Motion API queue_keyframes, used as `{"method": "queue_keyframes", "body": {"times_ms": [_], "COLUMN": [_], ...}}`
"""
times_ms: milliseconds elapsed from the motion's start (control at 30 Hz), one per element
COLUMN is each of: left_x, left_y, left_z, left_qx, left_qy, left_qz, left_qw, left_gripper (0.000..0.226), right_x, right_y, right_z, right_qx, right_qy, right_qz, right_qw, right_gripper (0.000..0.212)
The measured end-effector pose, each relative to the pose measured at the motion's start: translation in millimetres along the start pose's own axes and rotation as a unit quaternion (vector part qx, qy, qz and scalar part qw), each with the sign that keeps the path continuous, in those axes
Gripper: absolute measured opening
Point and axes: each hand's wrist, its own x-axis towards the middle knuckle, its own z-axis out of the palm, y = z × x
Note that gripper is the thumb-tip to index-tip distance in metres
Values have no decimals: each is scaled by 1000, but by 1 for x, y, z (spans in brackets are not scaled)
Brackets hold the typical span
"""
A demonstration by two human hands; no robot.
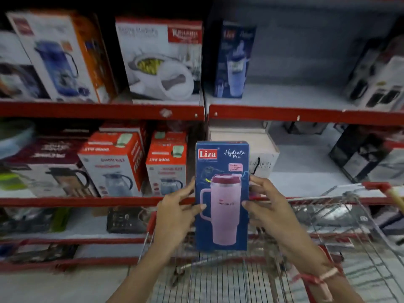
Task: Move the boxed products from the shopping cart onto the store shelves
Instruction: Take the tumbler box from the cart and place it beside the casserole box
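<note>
- Nearest us, the shopping cart (251,278) basket shows wire mesh with no other box visible in it.
- Just above the cart, we hold the blue tumbler box (222,195) upright: our left hand (177,217) presses its left edge, our right hand (267,206) its right edge, fingers closed around the sides.
- Beyond the cart, the middle shelf (306,178) has bare space, beside a white box (260,147).
- Further above the cart, the top shelf (290,95) carries a matching blue box (235,60) with room beside it.
- We judge the risk is a slip: the grip is only side pressure, and the tall box could clip a red shelf edge (306,115) and tip.
</note>
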Motion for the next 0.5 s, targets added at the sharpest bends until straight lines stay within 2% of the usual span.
{"method": "queue_keyframes", "body": {"times_ms": [233, 500], "left_x": [64, 168], "left_y": [82, 150], "left_z": [-3, 20], "left_qx": [-49, -40], "left_qy": [22, 54], "left_qz": [110, 205], "left_qw": [992, 976], "left_gripper": [70, 71], "right_x": [52, 148], "right_y": [-74, -140], "right_z": [-21, -47], "right_qx": [10, 22], "right_qy": [20, 81], "right_qz": [-141, -189], "right_qw": [990, 978], "right_gripper": [47, 45]}}
